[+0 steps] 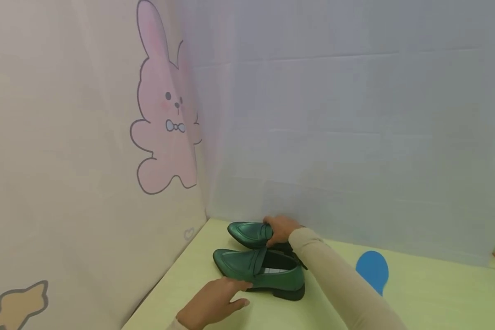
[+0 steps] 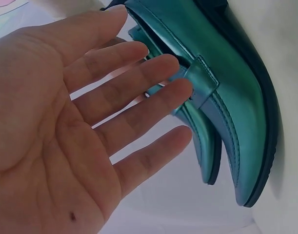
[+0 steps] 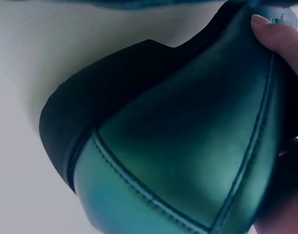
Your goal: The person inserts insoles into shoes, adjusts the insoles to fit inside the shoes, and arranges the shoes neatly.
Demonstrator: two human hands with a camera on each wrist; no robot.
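Two green loafers with dark soles stand side by side, toes to the left in the head view. My right hand (image 1: pixel 283 229) grips the far loafer (image 1: pixel 247 231) across its upper, near the strap. In the right wrist view, that shoe's stitched heel (image 3: pixel 188 136) fills much of the picture, and the thumb (image 3: pixel 285 39) lies at its opening. Beside the near loafer (image 1: pixel 233 262), my left hand (image 1: pixel 214 300) holds nothing. Its spread, nearly straight fingers appear in front of the near loafer (image 2: pixel 246 97) in the left wrist view; whether they touch it I cannot tell.
The shoes stand on a pale yellow-green surface (image 1: pixel 429 293) bearing a blue drop shape (image 1: pixel 372 270). A grey-white wall (image 1: pixel 354 137) rises close behind them. Along the left runs a cream wall (image 1: pixel 78 183) with a pink rabbit picture (image 1: pixel 169 151).
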